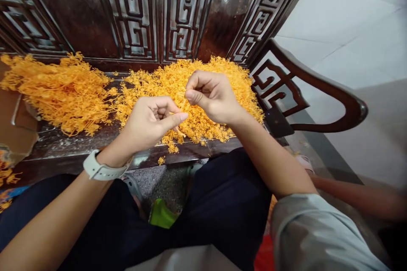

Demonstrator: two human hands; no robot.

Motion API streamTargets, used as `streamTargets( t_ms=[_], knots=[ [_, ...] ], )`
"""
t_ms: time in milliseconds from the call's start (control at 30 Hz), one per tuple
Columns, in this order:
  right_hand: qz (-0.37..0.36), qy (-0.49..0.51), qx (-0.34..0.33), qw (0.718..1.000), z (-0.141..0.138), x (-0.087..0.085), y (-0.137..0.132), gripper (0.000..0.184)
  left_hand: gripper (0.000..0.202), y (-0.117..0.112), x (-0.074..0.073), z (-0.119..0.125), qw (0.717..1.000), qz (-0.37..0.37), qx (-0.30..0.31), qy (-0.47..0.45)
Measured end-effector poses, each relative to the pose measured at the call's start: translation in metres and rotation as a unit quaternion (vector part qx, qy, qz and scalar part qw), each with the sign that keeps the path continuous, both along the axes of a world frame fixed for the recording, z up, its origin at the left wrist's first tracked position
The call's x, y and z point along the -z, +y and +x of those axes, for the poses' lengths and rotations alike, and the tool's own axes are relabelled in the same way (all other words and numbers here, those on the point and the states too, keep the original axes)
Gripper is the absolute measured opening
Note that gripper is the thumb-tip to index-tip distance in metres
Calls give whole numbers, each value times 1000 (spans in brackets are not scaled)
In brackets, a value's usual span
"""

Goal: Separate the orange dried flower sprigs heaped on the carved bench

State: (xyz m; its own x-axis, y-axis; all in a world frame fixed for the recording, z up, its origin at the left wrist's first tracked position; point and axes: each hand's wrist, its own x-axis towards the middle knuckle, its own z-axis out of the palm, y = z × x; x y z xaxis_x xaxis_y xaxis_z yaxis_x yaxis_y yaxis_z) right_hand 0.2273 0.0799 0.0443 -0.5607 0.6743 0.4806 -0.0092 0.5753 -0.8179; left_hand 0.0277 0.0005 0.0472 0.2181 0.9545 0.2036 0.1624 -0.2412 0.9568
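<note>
Left hand (149,125) | right hand (211,96) | both pinching dried orange strands (182,102)

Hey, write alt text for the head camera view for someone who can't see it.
The left hand and right hand pinch a thin orange strand above a heap of fine orange sprigs on a dark carved wooden bench. A second orange pile lies to the left, and a white smartwatch circles the left wrist.

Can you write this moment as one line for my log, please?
left hand: pinching orange strand | right hand: pinching orange strand | below: orange sprigs heap | under that: dark carved wooden bench
</note>
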Motion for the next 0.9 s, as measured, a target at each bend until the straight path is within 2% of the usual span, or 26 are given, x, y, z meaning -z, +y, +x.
streamTargets(
  t_ms=[67, 167, 200, 233, 333, 400, 467, 567, 633, 667, 767, 833, 900],
  knots=[
    [2, 15, 47, 999, 4, 2, 18, 54, 21, -8, -7, 1, 996, -28, 83, 0],
    [2, 60, 158, 986, 26, 10, 62, 49, 17, -29, -10, 8, 959, -68, 272, 32],
    [-1, 67, 190, 979, 36, 16, 78, 49, 16, -35, -9, 10, 951, -66, 299, 45],
    [-8, 67, 215, 974, 45, 23, 94, 49, 17, -38, -6, 12, 950, -60, 301, 52],
    [-51, 25, 254, 966, 65, 50, 125, 62, 22, -34, 8, 5, 973, -61, 220, 43],
    [-74, -18, 271, 960, 68, 66, 131, 70, 25, -21, 20, -6, 988, -68, 135, 25],
    [-52, -66, 293, 953, 61, 74, 123, 75, 27, -7, 32, -19, 997, -71, 38, 0],
    [54, -152, 300, 940, 39, 70, 93, 76, 37, 7, 47, -33, 991, -110, -51, -50],
    [101, -182, 268, 941, 21, 59, 66, 71, 42, 11, 55, -39, 983, -143, -75, -85],
    [102, -180, 236, 949, 12, 53, 52, 65, 44, 11, 58, -40, 980, -154, -82, -98],
    [41, -155, 92, 983, -10, 37, 16, 48, 44, 10, 62, -41, 978, -161, -86, -106],
    [23, -157, 20, 987, -21, 33, 2, 42, 42, 9, 63, -40, 981, -154, -74, -91],
    [53, -179, -12, 982, -27, 34, -4, 36, 40, 8, 63, -38, 985, -144, -54, -77]
  ],
)
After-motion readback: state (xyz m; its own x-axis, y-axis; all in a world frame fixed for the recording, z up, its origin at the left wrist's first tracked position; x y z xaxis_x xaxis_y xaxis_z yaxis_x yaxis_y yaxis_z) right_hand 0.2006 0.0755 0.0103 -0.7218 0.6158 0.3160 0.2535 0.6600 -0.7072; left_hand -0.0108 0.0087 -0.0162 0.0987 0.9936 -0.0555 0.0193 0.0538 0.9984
